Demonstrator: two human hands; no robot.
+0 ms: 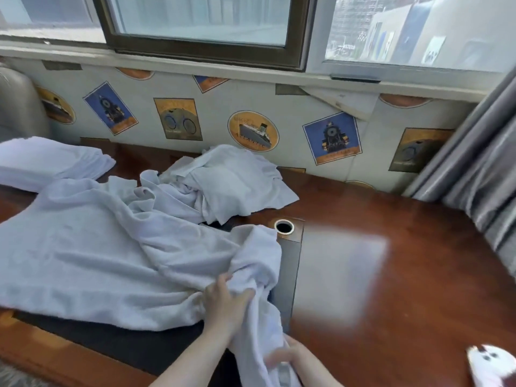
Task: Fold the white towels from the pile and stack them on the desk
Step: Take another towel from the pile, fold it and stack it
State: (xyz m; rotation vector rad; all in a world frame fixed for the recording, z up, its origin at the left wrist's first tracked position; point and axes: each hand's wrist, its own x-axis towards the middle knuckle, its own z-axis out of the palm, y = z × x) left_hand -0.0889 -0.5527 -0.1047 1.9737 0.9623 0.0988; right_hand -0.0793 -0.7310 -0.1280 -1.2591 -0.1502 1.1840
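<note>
Both hands are bunched on the towel point(92, 247) at about 5 o'clock on the desk point(418, 247), left hand point(226, 300) and right hand point(287, 358) clamped on its edge, so I'd find the corners first, then pull it flat.

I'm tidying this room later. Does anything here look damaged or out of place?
Yes: the wallpaper under the window sill has peeled, a flap hanging loose beside the train picture. Unfolded towels lie rumpled on the desk.
</note>
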